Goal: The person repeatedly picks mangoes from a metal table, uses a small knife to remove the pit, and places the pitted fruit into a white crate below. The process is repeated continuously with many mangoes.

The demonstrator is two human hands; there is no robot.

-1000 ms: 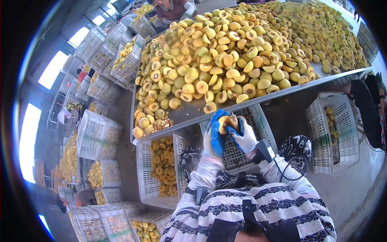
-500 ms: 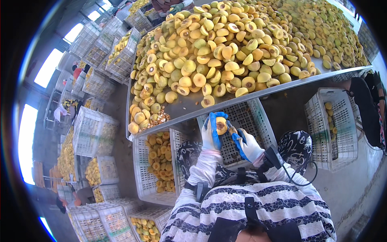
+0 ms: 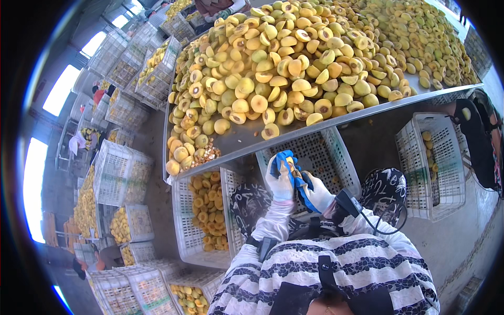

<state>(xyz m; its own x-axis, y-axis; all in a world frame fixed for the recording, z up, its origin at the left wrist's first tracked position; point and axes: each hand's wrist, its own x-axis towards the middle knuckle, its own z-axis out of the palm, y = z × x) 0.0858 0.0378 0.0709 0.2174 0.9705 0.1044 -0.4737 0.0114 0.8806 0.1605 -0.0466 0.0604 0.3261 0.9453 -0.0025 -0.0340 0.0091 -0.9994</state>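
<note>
your left hand (image 3: 281, 177), in a white glove with blue on the fingers, is near the middle of the frame, its fingers closed around a yellow fruit piece (image 3: 291, 166). only a strip of that fruit shows between the blue fingers. your right hand (image 3: 315, 193), gloved the same way, sits just beside it to the lower right, fingers bent in against the left; you have them so close that i cannot tell whether the right one grips the fruit, a tool or nothing.

below your hands in the view is a white crate (image 3: 344, 152) with a dark, perforated bottom. above them, the metal table edge (image 3: 325, 127) slants across the frame, and a large heap of halved yellow fruit (image 3: 294, 68) fills the top. at the table's near left corner, a small pile of brownish pits (image 3: 208, 154) lies beside some fruit.

left of your knees, a second white crate (image 3: 185, 226) holds orange-yellow fruit pieces (image 3: 211, 220). at the right of the frame, another crate (image 3: 415, 181) has a few pieces inside, with a person in dark clothing (image 3: 472, 134) next to it. at the upper left, a co-worker's gloved hand (image 3: 224, 13) is by the heap, and stacked crates (image 3: 123, 170) line the left side.
</note>
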